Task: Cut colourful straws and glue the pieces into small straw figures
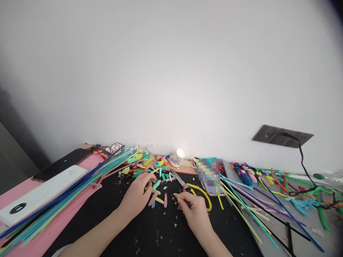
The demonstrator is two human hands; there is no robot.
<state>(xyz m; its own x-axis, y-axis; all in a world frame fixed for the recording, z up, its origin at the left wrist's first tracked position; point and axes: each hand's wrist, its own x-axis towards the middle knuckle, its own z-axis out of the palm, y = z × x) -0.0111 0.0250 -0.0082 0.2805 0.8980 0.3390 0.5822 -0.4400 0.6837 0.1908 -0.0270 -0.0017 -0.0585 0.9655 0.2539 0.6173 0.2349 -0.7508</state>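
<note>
My left hand hovers at the near edge of a heap of short, fuzzy pipe cleaner pieces in pink, green and yellow. Its fingers are curled in, and whatever they hold is hidden. My right hand has thumb and forefinger pinched together over the black mat; a tiny dark bit shows at the fingertips, too small to name. Just beyond that hand lies a pair of scissors with yellow handles, blades pointing away. A single pink piece rests between the hands.
A lit white cup-shaped lamp stands by the wall. Long pipe cleaners lie across a white power bank at left. On the right are a phone, more long stems, and a cable plugged into the wall socket.
</note>
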